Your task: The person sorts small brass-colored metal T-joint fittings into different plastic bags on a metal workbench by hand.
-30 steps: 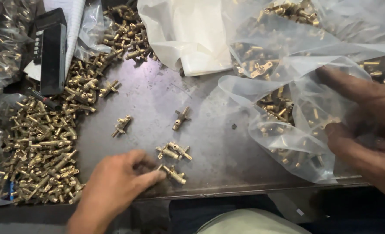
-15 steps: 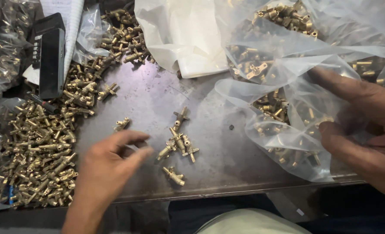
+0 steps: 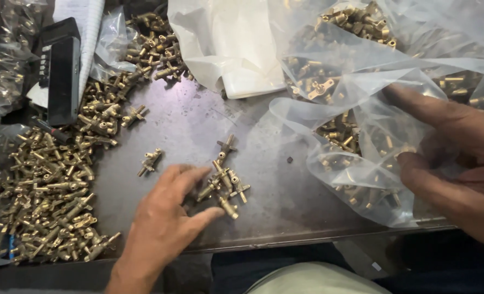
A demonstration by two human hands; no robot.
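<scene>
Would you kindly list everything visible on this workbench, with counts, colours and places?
Metal bench top: one, grey, centre.
Small cluster of brass fittings: a handful, brass, centre, at the left hand's fingertips.
Loose single fittings: three or so, brass, scattered on the bare metal.
Large heap of brass fittings: too many to count, brass, left side.
Open clear plastic bag: one, transparent, part filled with fittings, right.
Other clear bags of fittings: several, top right and far left.
White plastic bag: one, top centre.
Black box-shaped device: one, upper left.
Left hand: bottom centre, fingers spread on the cluster.
Right hand: right, holding the open bag.
</scene>
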